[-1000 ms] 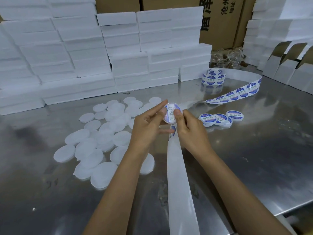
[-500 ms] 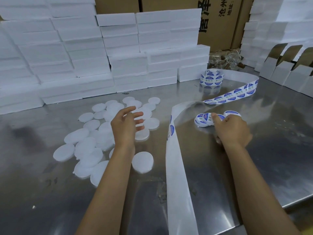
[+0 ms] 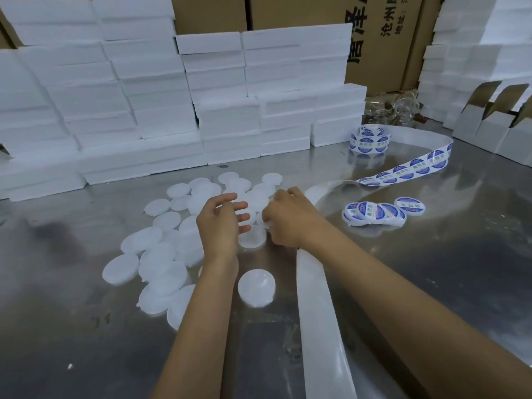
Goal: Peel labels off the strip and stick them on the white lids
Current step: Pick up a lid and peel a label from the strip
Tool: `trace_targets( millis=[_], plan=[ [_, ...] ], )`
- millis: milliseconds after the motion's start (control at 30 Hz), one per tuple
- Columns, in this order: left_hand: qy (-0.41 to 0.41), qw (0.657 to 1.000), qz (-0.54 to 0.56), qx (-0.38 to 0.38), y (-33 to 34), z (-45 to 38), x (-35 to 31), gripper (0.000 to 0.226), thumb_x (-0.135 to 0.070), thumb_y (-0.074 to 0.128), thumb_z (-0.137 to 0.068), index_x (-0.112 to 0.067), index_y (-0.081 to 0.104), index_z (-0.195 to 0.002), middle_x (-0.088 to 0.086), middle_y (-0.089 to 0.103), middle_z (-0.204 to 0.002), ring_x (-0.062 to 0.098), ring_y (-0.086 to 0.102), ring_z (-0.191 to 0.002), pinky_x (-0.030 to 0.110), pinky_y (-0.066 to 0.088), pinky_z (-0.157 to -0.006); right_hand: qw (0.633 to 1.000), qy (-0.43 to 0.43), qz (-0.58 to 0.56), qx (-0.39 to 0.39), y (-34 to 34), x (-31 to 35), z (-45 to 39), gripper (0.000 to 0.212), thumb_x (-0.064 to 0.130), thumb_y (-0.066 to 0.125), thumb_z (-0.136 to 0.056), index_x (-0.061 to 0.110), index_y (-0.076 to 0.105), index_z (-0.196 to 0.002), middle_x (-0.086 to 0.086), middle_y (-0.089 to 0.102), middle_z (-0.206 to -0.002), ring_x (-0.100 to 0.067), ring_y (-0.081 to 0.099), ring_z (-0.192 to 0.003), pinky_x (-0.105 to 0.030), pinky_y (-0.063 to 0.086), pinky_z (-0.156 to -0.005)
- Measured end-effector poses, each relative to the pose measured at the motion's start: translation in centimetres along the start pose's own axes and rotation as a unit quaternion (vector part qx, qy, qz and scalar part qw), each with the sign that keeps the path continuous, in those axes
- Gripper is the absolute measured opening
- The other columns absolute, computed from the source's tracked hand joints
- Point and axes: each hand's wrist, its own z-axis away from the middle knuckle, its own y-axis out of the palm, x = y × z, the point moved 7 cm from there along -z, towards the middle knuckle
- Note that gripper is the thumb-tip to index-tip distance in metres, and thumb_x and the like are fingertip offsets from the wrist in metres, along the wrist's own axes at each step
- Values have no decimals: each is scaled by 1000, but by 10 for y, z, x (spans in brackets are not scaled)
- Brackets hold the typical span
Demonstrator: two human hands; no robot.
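stainless steel surface [image 3: 431, 283], reflective, carrying all items listed

round white plastic lids [image 3: 161, 254]: unlabelled, a loose overlapping heap on the left half of the surface, spreading back toward the foam blocks; one single white lid [image 3: 256, 287] lies apart, near the left forearm

left hand [image 3: 220, 226]: held over the heap, fingers spread and relaxed, gripping nothing

right hand [image 3: 290, 218]: just beside the left, fingers curled around the edge of a white lid [image 3: 253, 239] at the heap's right side; the exact grip is hidden by the knuckles

long white backing strip [image 3: 316, 326]: bare near section runs from the bottom edge up under the right forearm, loops behind the right hand, then continues right as a stretch carrying round blue-and-white labels [image 3: 417, 168]

label roll [image 3: 368, 141]: upright at the far end of the strip, near the foam blocks

labelled lids [image 3: 377, 213]: small overlapping cluster right of the right hand, well apart from the unlabelled heap

white foam blocks [image 3: 144, 110]: stacked in rows along the back

brown cardboard cartons [image 3: 380, 38]: behind the foam, printed characters

folded white boxes [image 3: 489, 125]: open flaps, far right
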Motion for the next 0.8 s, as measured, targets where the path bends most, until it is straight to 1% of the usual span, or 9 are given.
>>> trace_targets(
  millis=[100,200,267,333,433,500,600,700,800],
  plan=[
    [-1,1000,-7,7,1,1,0,27,-9,45,-101,-25,66,-96,-6,73,-86,17,72,-78,18,52,-50,999,3,33,0,2,3,-7,11,19,59,-89,18,50,-83,-9,60,-98,-20,39,-83,-36,32,-104],
    [6,1000,-10,13,2,3,0,30,-8,43,-101,-26,66,-93,-1,72,-91,18,71,-82,19,53,-55,999,11,42,-29,-1,-1,-5,5,21,57,-89,17,60,-88,-4,61,-91,-19,46,-86,-36,31,-104],
    [14,1000,-4,24,3,4,-2,27,-8,46,-99,-23,67,-96,2,71,-101,19,68,-92,24,55,-65,993,49,-64,-82,-11,-14,0,9,17,56,-89,19,64,-92,0,67,-95,-20,55,-94,-35,33,-99],
    [24,998,0,51,7,6,-5,22,-10,51,-97,-21,68,-106,-1,68,-110,16,65,-99,31,57,-79,948,104,-282,-104,-19,-29,7,11,14,57,-90,21,65,-88,5,70,-95,-17,61,-96,-32,39,-94],
    [-3,993,22,116,18,11,-5,26,-19,62,-94,-24,66,-119,-8,66,-112,12,64,-101,34,56,-90,832,127,-534,-75,-20,-35,16,19,8,57,-92,21,67,-83,5,71,-85,-11,63,-84,-18,47,-76],
    [-31,983,62,170,27,17,-5,26,-20,62,-95,-23,65,-121,-3,67,-116,17,66,-106,36,59,-90,789,134,-597,-55,-19,-35,23,20,8,58,-93,21,71,-85,8,72,-83,-7,66,-83,-12,48,-74],
    [-25,968,92,233,36,24,-9,24,-16,55,-101,-21,65,-122,1,74,-115,23,69,-110,38,60,-90,755,147,-637,-51,-14,-38,31,16,9,59,-93,15,74,-94,0,76,-96,-11,69,-95,-23,51,-84],
    [4,967,73,245,39,27,-11,24,-11,51,-104,-20,64,-121,1,76,-113,21,72,-105,34,61,-81,786,146,-584,-138,-18,-49,41,12,8,63,-90,14,74,-89,0,75,-92,-10,68,-89,-19,49,-79],
    [12,975,36,217,37,28,-9,25,-10,48,-105,-26,64,-117,0,75,-106,21,76,-90,30,61,-67,887,156,-389,-193,-19,-60,54,4,20,66,-87,21,67,-90,8,65,-94,-9,58,-86,-23,43,-74]
  ],
)
